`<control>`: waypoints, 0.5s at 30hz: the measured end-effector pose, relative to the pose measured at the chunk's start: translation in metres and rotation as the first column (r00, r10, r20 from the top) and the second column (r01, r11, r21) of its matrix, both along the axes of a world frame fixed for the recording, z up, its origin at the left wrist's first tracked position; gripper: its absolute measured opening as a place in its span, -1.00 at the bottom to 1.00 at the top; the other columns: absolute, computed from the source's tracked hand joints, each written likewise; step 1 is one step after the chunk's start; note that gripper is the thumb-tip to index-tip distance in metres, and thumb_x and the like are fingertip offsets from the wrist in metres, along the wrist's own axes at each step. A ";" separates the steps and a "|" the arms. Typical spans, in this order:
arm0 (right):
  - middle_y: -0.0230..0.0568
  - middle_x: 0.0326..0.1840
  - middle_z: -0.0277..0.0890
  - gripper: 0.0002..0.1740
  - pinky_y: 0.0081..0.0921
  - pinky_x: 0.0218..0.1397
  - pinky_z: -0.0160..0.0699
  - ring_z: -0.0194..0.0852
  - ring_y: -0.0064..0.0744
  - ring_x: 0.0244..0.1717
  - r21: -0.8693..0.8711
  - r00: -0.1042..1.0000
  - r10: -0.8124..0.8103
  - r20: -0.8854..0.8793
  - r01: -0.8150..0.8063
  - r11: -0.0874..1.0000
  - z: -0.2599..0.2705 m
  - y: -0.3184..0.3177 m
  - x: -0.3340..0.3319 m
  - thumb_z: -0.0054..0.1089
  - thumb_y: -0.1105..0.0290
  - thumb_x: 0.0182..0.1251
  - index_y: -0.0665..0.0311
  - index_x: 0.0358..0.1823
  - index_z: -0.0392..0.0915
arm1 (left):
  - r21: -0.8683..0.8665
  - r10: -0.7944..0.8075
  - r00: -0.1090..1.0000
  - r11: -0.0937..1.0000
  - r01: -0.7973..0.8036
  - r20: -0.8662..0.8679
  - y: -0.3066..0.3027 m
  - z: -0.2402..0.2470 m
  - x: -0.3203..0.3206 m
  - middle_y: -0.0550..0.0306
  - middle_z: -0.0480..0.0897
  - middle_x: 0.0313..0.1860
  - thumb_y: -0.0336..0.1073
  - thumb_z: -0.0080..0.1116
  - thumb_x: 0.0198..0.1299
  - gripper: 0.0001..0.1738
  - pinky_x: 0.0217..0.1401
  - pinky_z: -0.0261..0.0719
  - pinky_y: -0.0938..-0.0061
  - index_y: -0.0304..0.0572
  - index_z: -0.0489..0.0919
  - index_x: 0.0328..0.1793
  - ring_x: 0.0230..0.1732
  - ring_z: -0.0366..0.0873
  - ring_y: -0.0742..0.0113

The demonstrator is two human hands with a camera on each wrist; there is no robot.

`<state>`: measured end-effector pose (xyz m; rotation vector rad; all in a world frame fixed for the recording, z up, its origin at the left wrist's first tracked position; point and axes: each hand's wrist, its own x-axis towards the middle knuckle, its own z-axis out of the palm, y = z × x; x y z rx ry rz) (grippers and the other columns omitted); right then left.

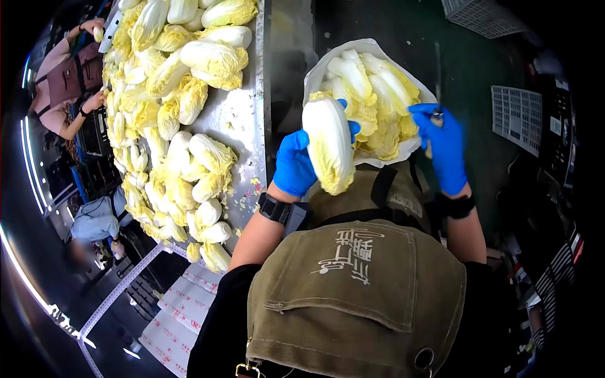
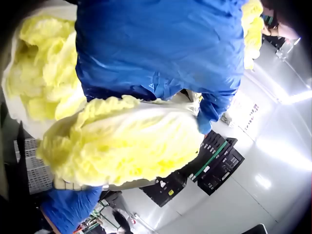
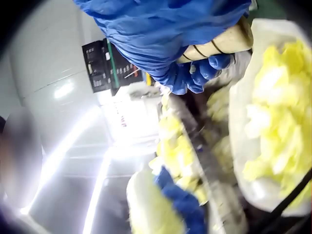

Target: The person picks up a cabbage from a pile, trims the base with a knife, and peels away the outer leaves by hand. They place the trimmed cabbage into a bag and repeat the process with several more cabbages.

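My gloved left hand (image 1: 296, 165) grips a napa cabbage (image 1: 328, 142) in front of my apron, its white base up and yellow leafy end down. The same cabbage (image 2: 126, 144) fills the middle of the left wrist view, under the blue glove. My gloved right hand (image 1: 444, 151) holds a knife (image 1: 437, 82), its thin blade seen nearly edge-on. In the right wrist view the fingers curl round its wooden handle (image 3: 219, 44). Between and beyond the hands stands a white sack (image 1: 313, 79) with cabbage leaves (image 1: 378, 94) in it.
A metal table (image 1: 242, 135) on the left bears a big pile of cabbages (image 1: 183, 69). Light plastic crates (image 1: 517, 116) stand on the floor at right. Two other people (image 1: 101, 217) are beyond the table. White printed sheets or boxes (image 1: 179, 309) lie at lower left.
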<state>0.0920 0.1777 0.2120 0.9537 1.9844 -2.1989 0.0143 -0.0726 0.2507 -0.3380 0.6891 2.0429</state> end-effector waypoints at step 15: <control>-0.31 -0.19 0.54 -0.56 -0.57 -0.03 0.50 0.49 -0.55 -0.17 -0.090 0.967 0.158 -0.199 -0.179 0.980 0.050 -0.048 -0.014 0.44 0.45 0.04 0.34 -0.03 0.49 | -0.346 -0.100 0.874 0.935 -0.081 -0.476 0.041 0.016 0.012 0.07 0.41 0.22 -0.46 0.32 0.00 -0.20 0.23 0.45 0.40 -0.13 0.24 0.41 0.20 0.41 0.28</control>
